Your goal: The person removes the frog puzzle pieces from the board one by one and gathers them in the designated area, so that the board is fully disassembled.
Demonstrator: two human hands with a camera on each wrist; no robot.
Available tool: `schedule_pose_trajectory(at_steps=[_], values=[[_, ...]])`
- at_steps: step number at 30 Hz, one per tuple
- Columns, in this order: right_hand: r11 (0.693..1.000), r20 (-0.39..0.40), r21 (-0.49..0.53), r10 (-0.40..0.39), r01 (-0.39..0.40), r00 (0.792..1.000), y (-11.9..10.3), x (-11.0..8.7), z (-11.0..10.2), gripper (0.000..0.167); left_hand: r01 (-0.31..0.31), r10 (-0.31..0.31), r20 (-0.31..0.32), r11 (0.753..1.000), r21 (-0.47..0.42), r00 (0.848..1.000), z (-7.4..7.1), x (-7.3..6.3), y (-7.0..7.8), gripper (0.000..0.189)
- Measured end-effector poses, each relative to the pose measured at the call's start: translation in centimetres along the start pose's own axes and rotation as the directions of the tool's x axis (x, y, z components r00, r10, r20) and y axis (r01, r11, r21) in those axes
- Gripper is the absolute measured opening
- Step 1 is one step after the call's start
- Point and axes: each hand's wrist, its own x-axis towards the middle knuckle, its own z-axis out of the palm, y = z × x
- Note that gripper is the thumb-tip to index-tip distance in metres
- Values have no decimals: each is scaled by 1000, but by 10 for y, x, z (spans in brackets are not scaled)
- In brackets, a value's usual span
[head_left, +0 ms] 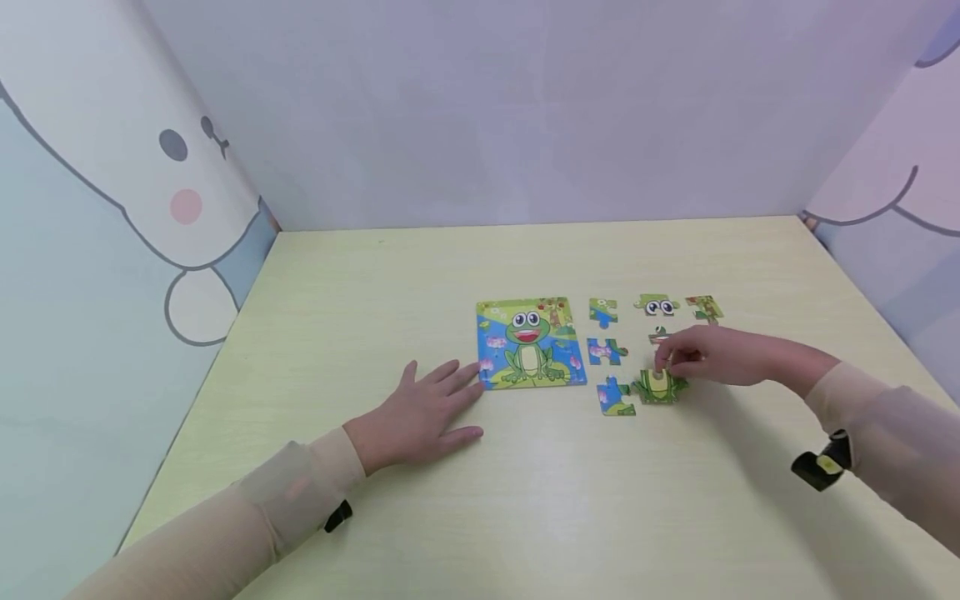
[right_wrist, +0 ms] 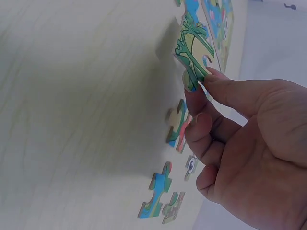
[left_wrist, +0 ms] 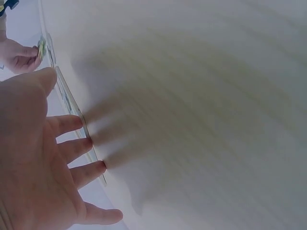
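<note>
My right hand (head_left: 708, 354) pinches a jigsaw piece showing a frog's belly and legs (head_left: 658, 388) between thumb and fingers. In the right wrist view this frog-belly piece (right_wrist: 194, 48) is tilted over the table, with a shadow beside it. The square frog puzzle (head_left: 529, 343) lies flat at the middle of the table, its picture whole. Left of it, my left hand (head_left: 420, 417) is spread with straight fingers, fingertips right at the puzzle's left edge. Beyond the right fingers lies a mouth piece (right_wrist: 178, 130), partly covered by the hand in the head view.
Loose pieces lie right of the puzzle: a blue-green corner (head_left: 603, 312), a pink flower piece (head_left: 604, 352), a lower corner (head_left: 616, 397), an eyes piece (head_left: 657, 306) and a tree corner (head_left: 703, 307). A pale wall (head_left: 510, 117) stands behind the wooden table (head_left: 555, 500).
</note>
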Motion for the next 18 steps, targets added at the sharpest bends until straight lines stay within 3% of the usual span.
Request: schedule_pose_trajectory(at_steps=[11,18], values=[[999,29,-8,49,-49,998,18,-11,5,15,5,-5,8,1000,5,1000,-2,1,1,69],[994,-73,-95,50,-57,996,16,-14,0,27,5,-5,8,1000,3,1000,0,1,0,68]])
